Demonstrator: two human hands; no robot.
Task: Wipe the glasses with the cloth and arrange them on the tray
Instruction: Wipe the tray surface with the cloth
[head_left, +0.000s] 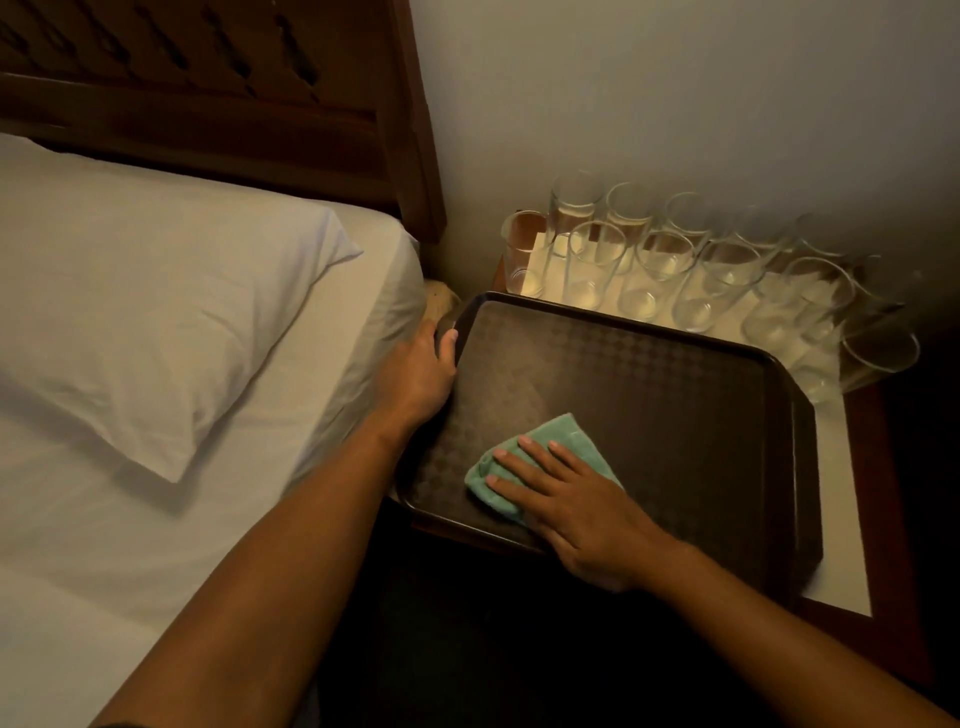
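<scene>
A dark brown tray (675, 395) lies on the bedside table, with no glasses on it. My right hand (576, 504) presses a folded green cloth (566, 441) flat on the tray's near left part, fingers straight. My left hand (423, 371) grips the tray's left rim, thumb over the edge. Several clear glasses (660, 270) stand in rows behind the tray against the wall, apart from both hands.
The bedside table (841, 525) has a white top and a reddish wooden edge. A bed with a white pillow (156, 291) and a dark wooden headboard (208, 88) lies close on the left. The wall runs right behind the glasses.
</scene>
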